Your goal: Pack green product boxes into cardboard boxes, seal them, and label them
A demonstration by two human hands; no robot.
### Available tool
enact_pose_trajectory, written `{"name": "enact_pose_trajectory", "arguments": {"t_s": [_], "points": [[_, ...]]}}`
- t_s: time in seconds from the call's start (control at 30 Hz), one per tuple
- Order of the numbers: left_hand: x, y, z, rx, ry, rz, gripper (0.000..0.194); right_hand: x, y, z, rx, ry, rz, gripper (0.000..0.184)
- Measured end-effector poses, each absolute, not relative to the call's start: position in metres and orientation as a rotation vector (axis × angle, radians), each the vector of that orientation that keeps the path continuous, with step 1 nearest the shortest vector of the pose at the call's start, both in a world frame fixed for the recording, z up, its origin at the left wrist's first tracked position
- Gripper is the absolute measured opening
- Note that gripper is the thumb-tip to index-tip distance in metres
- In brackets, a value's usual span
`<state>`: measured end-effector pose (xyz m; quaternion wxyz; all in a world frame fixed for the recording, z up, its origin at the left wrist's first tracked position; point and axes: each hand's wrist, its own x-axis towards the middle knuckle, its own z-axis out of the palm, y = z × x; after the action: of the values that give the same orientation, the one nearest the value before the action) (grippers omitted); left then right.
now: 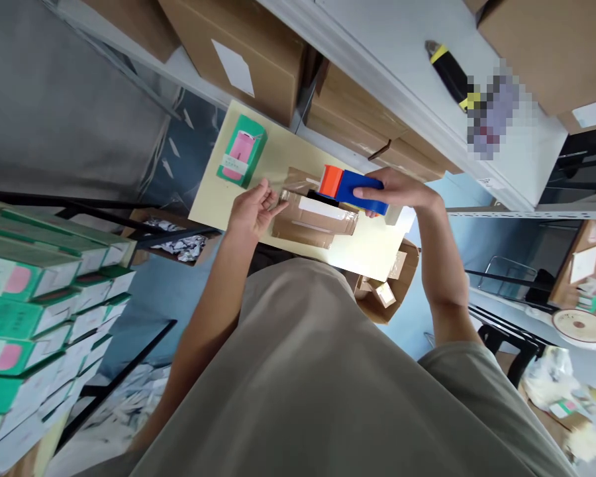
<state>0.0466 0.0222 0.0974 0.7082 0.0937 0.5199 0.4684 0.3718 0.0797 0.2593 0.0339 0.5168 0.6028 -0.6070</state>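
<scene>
My right hand (395, 189) is closed around a blue tape dispenser (355, 189) with an orange part at its left end. The dispenser is over a flattened-looking brown cardboard box (312, 222) with shiny clear tape on it and a white label strip. My left hand (253, 209) is at the box's left end, thumb stretched out and apart from the partly curled fingers. Nothing plainly shows in it. Beyond this hand, a green box with a pink picture (241, 151) lies on the pale yellow tabletop (206, 199).
Large cartons (258, 53) stand behind the table, under a white shelf (377, 53) bearing a black-and-yellow cutter (449, 73). Stacked green boxes (14, 318) fill the left side. An open carton (410, 281) with small boxes stands below the table's right end.
</scene>
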Motion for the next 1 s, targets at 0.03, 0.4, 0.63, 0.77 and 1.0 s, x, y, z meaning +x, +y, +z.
{"name": "enact_pose_trajectory", "arguments": {"t_s": [0.03,0.4,0.63,0.77,1.0], "points": [[0.045,0.023,0.094,0.203,1.167,1.041,0.044,0.371,0.083,0.251,1.586,1.822,-1.887,0.073],[0.019,0.008,0.063,0.293,1.244,0.981,0.040,0.368,0.053,0.185,1.591,1.653,-1.975,0.075],[0.016,0.021,0.046,0.379,1.315,1.020,0.045,0.363,0.048,0.181,1.580,1.743,-1.916,0.068],[0.016,0.026,0.028,0.363,1.352,1.024,0.048,0.359,0.049,0.183,1.559,1.758,-1.899,0.068],[0.027,0.030,-0.004,0.279,1.432,0.889,0.038,0.348,0.052,0.183,1.597,1.710,-1.809,0.063]]}}
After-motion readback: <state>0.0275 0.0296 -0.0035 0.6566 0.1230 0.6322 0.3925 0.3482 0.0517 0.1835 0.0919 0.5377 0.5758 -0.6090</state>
